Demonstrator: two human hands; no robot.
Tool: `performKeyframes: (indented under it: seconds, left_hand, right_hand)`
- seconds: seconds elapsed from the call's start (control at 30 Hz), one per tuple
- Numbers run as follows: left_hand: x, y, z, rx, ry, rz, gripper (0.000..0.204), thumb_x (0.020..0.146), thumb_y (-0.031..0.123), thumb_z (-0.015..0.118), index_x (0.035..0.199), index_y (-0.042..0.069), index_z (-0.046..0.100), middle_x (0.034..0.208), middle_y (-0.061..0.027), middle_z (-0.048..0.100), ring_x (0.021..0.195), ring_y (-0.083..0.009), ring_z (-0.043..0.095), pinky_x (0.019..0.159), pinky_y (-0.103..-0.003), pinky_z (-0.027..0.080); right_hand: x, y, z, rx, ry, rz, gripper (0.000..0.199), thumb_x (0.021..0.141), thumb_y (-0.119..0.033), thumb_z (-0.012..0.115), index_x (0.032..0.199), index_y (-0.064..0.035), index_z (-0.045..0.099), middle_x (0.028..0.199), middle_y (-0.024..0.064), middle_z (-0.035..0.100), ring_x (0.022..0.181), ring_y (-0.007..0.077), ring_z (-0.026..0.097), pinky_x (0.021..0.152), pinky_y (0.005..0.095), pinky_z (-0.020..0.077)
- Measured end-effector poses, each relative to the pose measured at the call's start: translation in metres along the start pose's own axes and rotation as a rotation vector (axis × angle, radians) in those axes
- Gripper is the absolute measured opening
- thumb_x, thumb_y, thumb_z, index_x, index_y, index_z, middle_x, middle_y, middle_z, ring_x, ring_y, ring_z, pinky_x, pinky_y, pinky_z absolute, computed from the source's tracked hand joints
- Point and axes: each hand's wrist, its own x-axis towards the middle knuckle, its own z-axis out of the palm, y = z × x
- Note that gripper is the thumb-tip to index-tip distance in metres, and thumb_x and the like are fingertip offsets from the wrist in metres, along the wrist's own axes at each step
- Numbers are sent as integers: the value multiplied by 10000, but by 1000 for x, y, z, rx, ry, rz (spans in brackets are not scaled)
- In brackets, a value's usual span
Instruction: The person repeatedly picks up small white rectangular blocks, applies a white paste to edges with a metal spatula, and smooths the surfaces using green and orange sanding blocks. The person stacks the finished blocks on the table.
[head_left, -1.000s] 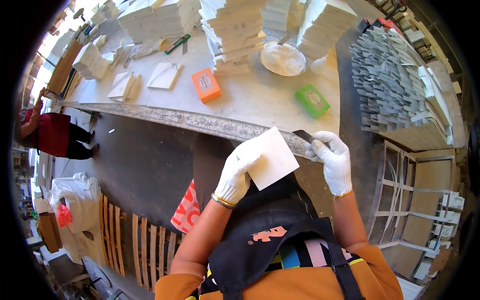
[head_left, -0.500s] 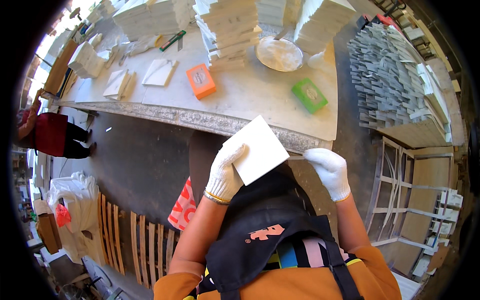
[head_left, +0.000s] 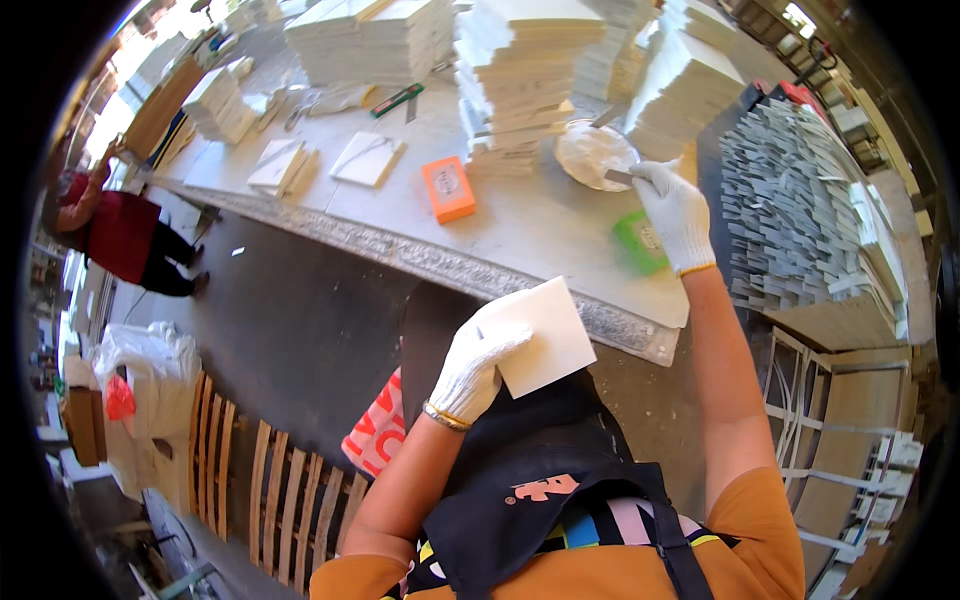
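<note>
One pale counter [head_left: 560, 235] crosses the upper part of your view, its rough near edge slanting down to the right beyond your black apron [head_left: 600, 490]. On it stands a tall stack of pale slabs [head_left: 515, 85], and to the right of that, close by, a round bowl [head_left: 567, 172] holding a white substance [head_left: 590, 145]. The square tile [head_left: 552, 340] lies off the counter, held over your apron with its pale face turned up; being nearly as wide as it is long, it shows no marked long axis. Your left hand [head_left: 482, 355] grips it at the left side, thumb across the upper face, the other fingers mostly hidden. Smaller are the orange box [head_left: 448, 190], left of the bowl, and the green box [head_left: 638, 242], partly hidden by your right hand [head_left: 676, 212]. Least of all is the thin blade [head_left: 618, 177], pinched in the fingers of that hand. Note the governing relation: the blade's long axis points leftward from your right hand to the bowl's near right rim, though contact cannot be told; your right hand is much the nearer to the bowl, while the tile lies below and left, well apart from the blade.
</note>
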Motion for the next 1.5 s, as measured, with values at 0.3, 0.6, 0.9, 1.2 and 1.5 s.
performKeyframes:
  seconds: [0.3, 0.6, 0.9, 1.2, 1.5]
  left_hand:
    - [-2, 1, -10, -38, 4, -46, 497, 842, 69, 758, 1297, -34, 587, 1168, -90, 676, 1038, -165, 653, 915, -316, 525]
    - [7, -3, 3, -28, -88, -80, 486, 862, 108, 719, 1305, -37, 584, 1169, -100, 679, 1014, -170, 664, 900, -317, 537]
    - [-1, -12, -8, -70, 33, -94, 457, 869, 126, 710, 1288, -17, 596, 1151, -93, 678, 1030, -188, 659, 906, -334, 540]
    - [2, -17, 0, -43, 82, -93, 464, 875, 147, 703, 1283, -23, 562, 1158, -123, 660, 1039, -244, 663, 929, -383, 544]
    - [-1, -19, -8, -50, 120, -78, 432, 874, 124, 698, 1267, -12, 582, 1134, -110, 669, 1018, -223, 666, 901, -356, 553]
  right_hand:
    - [2, -30, -3, -203, -85, -79, 411, 934, -309, 626, 1334, -218, 609, 1264, 127, 643, 1120, 355, 612, 931, 452, 496]
    - [-117, -84, -24, 1080, -635, 477, 549, 969, -262, 640, 1411, 32, 501, 1262, 120, 628, 1169, 163, 574, 1002, 314, 462]
    - [-184, -64, -21, 1409, -899, 554, 732, 888, -409, 703, 1401, 68, 493, 1111, 100, 667, 950, 154, 637, 673, 243, 473]
    - [-168, -63, -21, 1601, -690, 571, 716, 957, -453, 636, 1427, 61, 467, 1152, 85, 663, 918, 99, 618, 695, 220, 466]
    - [-192, -58, -4, 1618, -821, 571, 729, 919, -460, 688, 1402, 54, 502, 1057, 65, 660, 846, 105, 602, 665, 229, 466]
